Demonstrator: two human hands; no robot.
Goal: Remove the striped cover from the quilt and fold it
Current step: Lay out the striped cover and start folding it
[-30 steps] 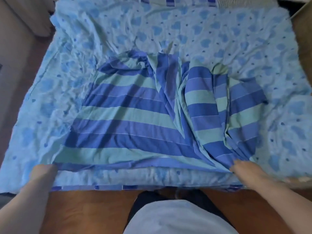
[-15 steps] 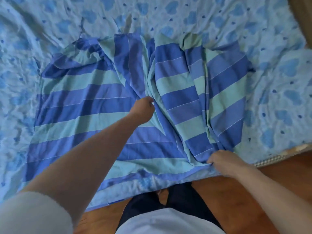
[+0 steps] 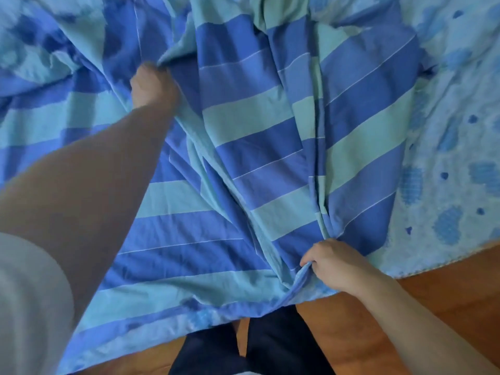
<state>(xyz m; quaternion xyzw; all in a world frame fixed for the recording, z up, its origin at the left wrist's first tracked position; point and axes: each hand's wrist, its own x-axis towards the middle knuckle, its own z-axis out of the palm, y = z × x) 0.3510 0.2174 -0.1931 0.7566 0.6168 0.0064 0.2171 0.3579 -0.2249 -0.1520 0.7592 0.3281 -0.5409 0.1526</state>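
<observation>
The striped cover point(image 3: 265, 147), in blue and teal bands, lies crumpled over the light blue quilt point(image 3: 454, 136) with its darker heart shapes. My left hand point(image 3: 151, 86) reaches far forward and grips a raised fold of the cover near its middle. My right hand point(image 3: 334, 262) grips the bunched near edge of the cover at the lower right, with the cloth pinched between thumb and fingers. Long creases run between the two hands.
The quilt's near edge point(image 3: 422, 272) ends over a brown wooden floor point(image 3: 460, 299). My dark trouser legs point(image 3: 259, 345) stand right against that edge. A pale sleeve point(image 3: 29, 301) covers my upper left arm.
My left hand left the cover's near left corner, reached forward and took hold of a fold in the middle. The view has closed in on the cover. My right hand kept its grip.
</observation>
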